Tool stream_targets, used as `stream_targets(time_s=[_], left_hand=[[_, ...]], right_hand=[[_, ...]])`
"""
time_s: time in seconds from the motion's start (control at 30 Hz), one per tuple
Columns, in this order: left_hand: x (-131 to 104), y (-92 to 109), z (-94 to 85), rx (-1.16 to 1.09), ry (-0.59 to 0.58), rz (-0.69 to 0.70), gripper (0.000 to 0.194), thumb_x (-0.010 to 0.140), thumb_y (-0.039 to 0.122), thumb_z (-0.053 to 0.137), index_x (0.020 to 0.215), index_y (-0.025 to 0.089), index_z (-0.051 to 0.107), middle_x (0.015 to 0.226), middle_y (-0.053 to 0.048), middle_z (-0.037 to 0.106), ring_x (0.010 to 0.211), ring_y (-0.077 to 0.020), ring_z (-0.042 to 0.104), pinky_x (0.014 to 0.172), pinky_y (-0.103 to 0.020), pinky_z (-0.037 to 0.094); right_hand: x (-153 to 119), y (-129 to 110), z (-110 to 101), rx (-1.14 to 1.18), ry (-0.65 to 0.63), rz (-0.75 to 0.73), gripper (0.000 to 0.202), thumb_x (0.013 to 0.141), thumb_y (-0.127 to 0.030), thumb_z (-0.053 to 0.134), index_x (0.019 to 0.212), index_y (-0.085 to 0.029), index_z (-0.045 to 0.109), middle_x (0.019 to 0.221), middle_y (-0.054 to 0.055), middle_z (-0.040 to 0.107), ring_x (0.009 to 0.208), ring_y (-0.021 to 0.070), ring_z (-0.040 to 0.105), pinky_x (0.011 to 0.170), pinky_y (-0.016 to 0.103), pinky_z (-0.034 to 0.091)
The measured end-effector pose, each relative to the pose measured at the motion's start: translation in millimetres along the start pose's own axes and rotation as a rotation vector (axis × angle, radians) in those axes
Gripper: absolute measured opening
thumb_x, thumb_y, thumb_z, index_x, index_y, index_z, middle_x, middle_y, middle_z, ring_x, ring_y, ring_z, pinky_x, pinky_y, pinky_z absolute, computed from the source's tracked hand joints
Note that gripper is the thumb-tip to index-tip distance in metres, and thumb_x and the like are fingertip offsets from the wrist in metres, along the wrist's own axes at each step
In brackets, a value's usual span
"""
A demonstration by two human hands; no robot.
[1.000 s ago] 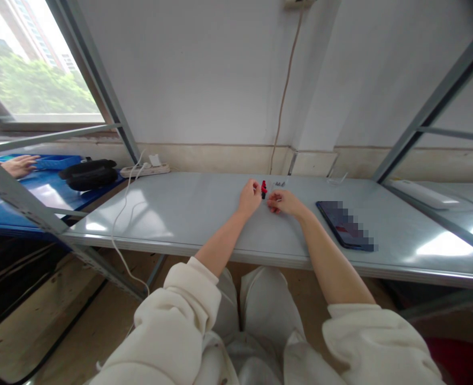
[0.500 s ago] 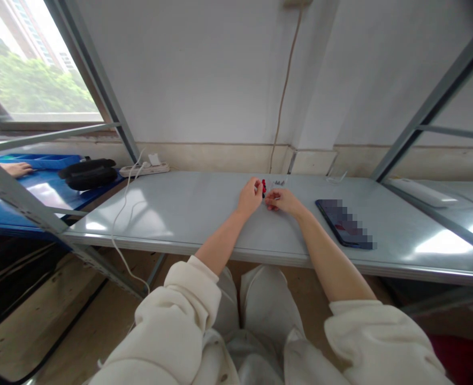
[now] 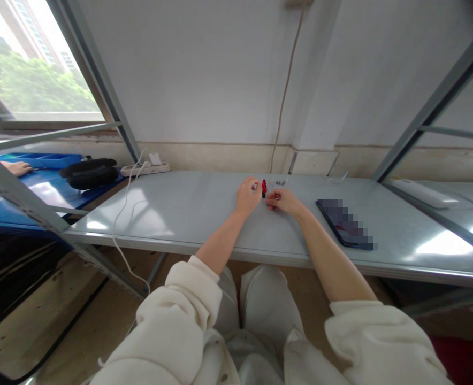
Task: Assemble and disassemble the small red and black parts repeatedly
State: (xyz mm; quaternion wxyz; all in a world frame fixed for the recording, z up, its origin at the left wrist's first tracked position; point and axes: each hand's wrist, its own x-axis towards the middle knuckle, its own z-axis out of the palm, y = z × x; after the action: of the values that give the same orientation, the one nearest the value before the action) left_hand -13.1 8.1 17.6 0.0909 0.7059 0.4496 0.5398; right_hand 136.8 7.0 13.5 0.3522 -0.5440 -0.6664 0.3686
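My left hand (image 3: pixel 248 198) is over the grey tabletop with its fingers curled in. A bit of red shows in its grasp, too small to name. Just right of those fingertips is a small red and black object (image 3: pixel 264 187), its kind unclear. Close by on the right, my right hand (image 3: pixel 283 200) has thumb and fingers pinched together; what they hold, if anything, is too small to make out. Behind the right hand lies a clear plastic bag or tray (image 3: pixel 280 183) with several small dark grey pieces in it.
A phone (image 3: pixel 345 224) lies on the grey table (image 3: pixel 204 214), right of my right forearm. At the back left sits a power strip (image 3: pixel 146 169) with a white cable over the front edge. Another person's hand (image 3: pixel 18 169) rests by a blue tray (image 3: pixel 55 159), near black cases (image 3: pixel 91 175).
My left fingers have shifted slightly, and more of the red and black object shows between the hands. The right hand stays almost in place.
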Motion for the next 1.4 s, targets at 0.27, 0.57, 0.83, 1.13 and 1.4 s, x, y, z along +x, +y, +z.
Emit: stream_targets(time_s=[0.27, 0.57, 0.83, 1.13, 1.4], left_hand=[[-4, 6, -2.9, 0.087, -0.11, 0.054, 0.021, 0.082, 0.021, 0.043, 0.079, 0.017, 0.063, 0.088, -0.006, 0.063, 0.077, -0.0124, 0.055, 0.077, -0.025, 0.043], [-4, 4, 0.9, 0.107, -0.121, 0.089, 0.018, 0.079, 0.021, 0.046, 0.07, 0.017, 0.061, 0.078, -0.005, 0.062, 0.074, -0.0118, 0.055, 0.074, -0.024, 0.043], [-1, 2, 4.5, -0.006, -0.102, -0.086, 0.017, 0.079, 0.023, 0.048, 0.07, 0.017, 0.061, 0.076, -0.002, 0.064, 0.067, -0.011, 0.054, 0.07, -0.025, 0.043], [2, 2, 8.2, -0.086, -0.279, -0.267, 0.007, 0.072, 0.02, 0.057, 0.075, 0.016, 0.061, 0.08, -0.002, 0.065, 0.065, -0.0098, 0.053, 0.068, -0.024, 0.043], [1, -4, 10.4, -0.162, -0.405, -0.352, 0.02, 0.069, 0.03, 0.062, 0.078, 0.012, 0.062, 0.079, -0.005, 0.065, 0.072, -0.0122, 0.056, 0.07, -0.024, 0.042]], right_hand=[[-3, -7, 1, 0.034, 0.01, 0.023, 0.02, 0.063, -0.022, 0.072, 0.065, -0.015, 0.053, 0.051, -0.001, 0.057, 0.048, 0.0099, 0.057, 0.044, 0.018, 0.044], [-5, -10, 1, 0.128, 0.01, 0.046, 0.021, 0.064, -0.02, 0.071, 0.079, -0.014, 0.056, 0.067, 0.003, 0.063, 0.053, 0.0111, 0.061, 0.048, 0.02, 0.047], [-8, -12, 1, 0.119, 0.015, 0.062, 0.015, 0.068, -0.012, 0.065, 0.066, -0.014, 0.051, 0.06, 0.0, 0.059, 0.052, 0.0091, 0.059, 0.048, 0.018, 0.046], [-7, -11, 1, 0.135, 0.005, 0.034, 0.019, 0.062, -0.018, 0.071, 0.063, -0.015, 0.052, 0.06, -0.001, 0.06, 0.053, 0.011, 0.061, 0.049, 0.02, 0.048], [-5, -6, -1, 0.122, -0.025, 0.026, 0.018, 0.06, -0.018, 0.071, 0.064, -0.015, 0.054, 0.062, 0.001, 0.063, 0.054, 0.0117, 0.061, 0.05, 0.02, 0.048]])
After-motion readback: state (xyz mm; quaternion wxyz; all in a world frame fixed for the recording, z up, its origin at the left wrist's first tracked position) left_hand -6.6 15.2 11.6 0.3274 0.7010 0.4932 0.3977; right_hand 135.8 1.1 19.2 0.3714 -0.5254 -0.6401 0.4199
